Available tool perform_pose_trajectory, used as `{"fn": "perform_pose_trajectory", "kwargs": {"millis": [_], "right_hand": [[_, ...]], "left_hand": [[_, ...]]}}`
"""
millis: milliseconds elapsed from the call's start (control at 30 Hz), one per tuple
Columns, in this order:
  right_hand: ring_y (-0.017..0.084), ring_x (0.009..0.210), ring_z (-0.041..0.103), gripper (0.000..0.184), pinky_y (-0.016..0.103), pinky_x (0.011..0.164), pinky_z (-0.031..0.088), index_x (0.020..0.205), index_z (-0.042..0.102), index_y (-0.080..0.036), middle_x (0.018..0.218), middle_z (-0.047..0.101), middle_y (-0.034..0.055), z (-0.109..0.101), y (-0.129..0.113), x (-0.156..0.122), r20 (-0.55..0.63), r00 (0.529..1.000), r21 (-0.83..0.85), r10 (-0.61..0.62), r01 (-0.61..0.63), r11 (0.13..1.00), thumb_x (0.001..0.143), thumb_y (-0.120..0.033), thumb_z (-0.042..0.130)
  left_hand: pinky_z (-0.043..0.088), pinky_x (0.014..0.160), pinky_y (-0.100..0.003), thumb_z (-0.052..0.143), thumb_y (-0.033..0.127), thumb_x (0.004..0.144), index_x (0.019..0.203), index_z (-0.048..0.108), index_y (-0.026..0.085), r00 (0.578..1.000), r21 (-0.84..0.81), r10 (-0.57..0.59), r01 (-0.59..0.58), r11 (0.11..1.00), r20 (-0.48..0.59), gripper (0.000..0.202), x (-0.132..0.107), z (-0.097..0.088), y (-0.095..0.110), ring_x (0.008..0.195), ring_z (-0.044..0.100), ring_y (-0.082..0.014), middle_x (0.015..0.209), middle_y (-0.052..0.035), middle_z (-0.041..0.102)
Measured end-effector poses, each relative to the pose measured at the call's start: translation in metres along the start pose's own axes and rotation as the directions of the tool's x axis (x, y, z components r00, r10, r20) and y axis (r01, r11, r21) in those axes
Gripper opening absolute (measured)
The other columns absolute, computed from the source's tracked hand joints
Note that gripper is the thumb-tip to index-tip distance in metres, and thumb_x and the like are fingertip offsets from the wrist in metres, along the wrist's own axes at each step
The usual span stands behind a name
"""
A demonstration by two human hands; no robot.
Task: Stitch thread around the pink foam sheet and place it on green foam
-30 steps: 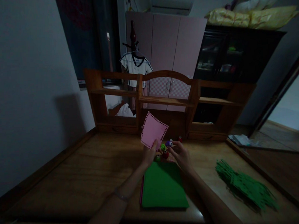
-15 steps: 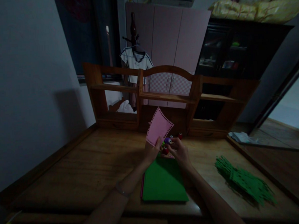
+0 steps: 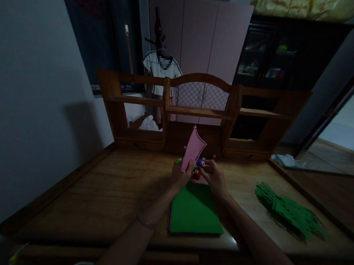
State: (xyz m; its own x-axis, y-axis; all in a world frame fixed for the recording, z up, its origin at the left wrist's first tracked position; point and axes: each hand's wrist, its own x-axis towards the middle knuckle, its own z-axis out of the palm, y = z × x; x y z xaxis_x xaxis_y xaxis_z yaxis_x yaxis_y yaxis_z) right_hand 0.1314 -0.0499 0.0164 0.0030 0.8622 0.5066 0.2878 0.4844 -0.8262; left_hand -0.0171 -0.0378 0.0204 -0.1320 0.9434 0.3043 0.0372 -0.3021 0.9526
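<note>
In my left hand [image 3: 181, 175] is a thin pink sheet [image 3: 192, 148] with a row of dark holes along its edges. The thumb presses on its lower end, and the sheet is tilted up, its far edge curved. Close beside it, my right hand [image 3: 214, 176] has its thumb and forefinger bent around a purple spool of thread [image 3: 200, 163], which lies sideways with its white end toward the fingers. Any thread or needle between the hands is too small to make out. A red spool [image 3: 197, 174] stands just below the hands, above a green stack of sheets [image 3: 195, 212].
Another red spool [image 3: 214, 158] and a green spool [image 3: 178, 160] stand farther back. Green cut-out pieces [image 3: 288, 211] lie in a heap on the right of the wooden desk [image 3: 117, 191]. A wooden shelf unit [image 3: 198, 112] rises along the desk's back edge.
The pink sheet has turned more edge-on and narrower in view, shifting slightly right. Both hands stay close together, and the green spool now shows behind the left hand. The view has tilted slightly.
</note>
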Motion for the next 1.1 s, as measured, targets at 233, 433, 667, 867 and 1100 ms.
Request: {"fn": "perform_pose_trajectory", "kwargs": {"millis": [233, 433, 667, 867, 1100], "right_hand": [[0.022, 0.084, 0.068, 0.03, 0.033, 0.069, 0.057, 0.1, 0.052, -0.022, 0.097, 0.067, 0.0065, 0.0, -0.002, -0.001, -0.004, 1.0, -0.003, -0.016, 0.016, 1.0, 0.078, -0.04, 0.062], [0.022, 0.085, 0.068, 0.03, 0.033, 0.069, 0.057, 0.101, 0.052, -0.022, 0.094, 0.068, 0.006, -0.002, -0.001, -0.002, 0.027, 1.0, -0.016, -0.016, 0.016, 1.0, 0.079, -0.039, 0.062], [0.022, 0.084, 0.068, 0.031, 0.032, 0.067, 0.057, 0.1, 0.052, -0.022, 0.091, 0.067, 0.0056, 0.0, 0.005, -0.001, 0.034, 0.999, 0.007, -0.003, 0.003, 1.0, 0.077, -0.039, 0.064], [0.022, 0.089, 0.066, 0.03, 0.03, 0.068, 0.056, 0.101, 0.053, -0.023, 0.098, 0.065, 0.0062, 0.001, -0.001, -0.003, 0.053, 0.999, 0.075, -0.01, 0.006, 0.997, 0.079, -0.039, 0.063], [0.018, 0.085, 0.064, 0.033, 0.03, 0.071, 0.053, 0.104, 0.054, -0.023, 0.099, 0.063, 0.0049, 0.002, -0.006, -0.001, 0.082, 0.997, 0.164, -0.01, -0.003, 0.987, 0.075, -0.034, 0.067]], "left_hand": [[0.046, 0.067, -0.03, 0.048, 0.051, 0.082, 0.09, 0.069, 0.017, 0.987, 0.143, 0.15, -0.156, 0.977, 0.049, 0.04, 0.004, -0.003, -0.004, 0.079, 0.063, -0.0226, 0.079, -0.01, 0.067], [0.046, 0.07, -0.03, 0.049, 0.049, 0.082, 0.09, 0.068, 0.017, 0.986, 0.154, 0.162, -0.164, 0.974, 0.028, 0.039, 0.004, -0.002, -0.002, 0.077, 0.063, -0.022, 0.081, -0.0094, 0.067], [0.047, 0.083, -0.03, 0.043, 0.046, 0.087, 0.089, 0.068, 0.016, 0.973, 0.266, 0.232, -0.227, 0.937, 0.015, 0.039, 0.004, -0.001, 0.003, 0.085, 0.063, -0.0192, 0.082, -0.0077, 0.068], [0.051, 0.075, -0.028, 0.044, 0.046, 0.087, 0.085, 0.069, 0.016, 0.982, 0.322, 0.18, -0.186, 0.928, 0.05, 0.039, 0.005, -0.002, 0.002, 0.08, 0.065, -0.0194, 0.071, -0.0077, 0.068], [0.047, 0.089, -0.03, 0.045, 0.045, 0.087, 0.1, 0.065, 0.017, 0.978, 0.245, 0.199, -0.21, 0.946, 0.067, 0.037, 0.006, -0.003, -0.001, 0.097, 0.062, -0.0184, 0.1, -0.0085, 0.068]]}}
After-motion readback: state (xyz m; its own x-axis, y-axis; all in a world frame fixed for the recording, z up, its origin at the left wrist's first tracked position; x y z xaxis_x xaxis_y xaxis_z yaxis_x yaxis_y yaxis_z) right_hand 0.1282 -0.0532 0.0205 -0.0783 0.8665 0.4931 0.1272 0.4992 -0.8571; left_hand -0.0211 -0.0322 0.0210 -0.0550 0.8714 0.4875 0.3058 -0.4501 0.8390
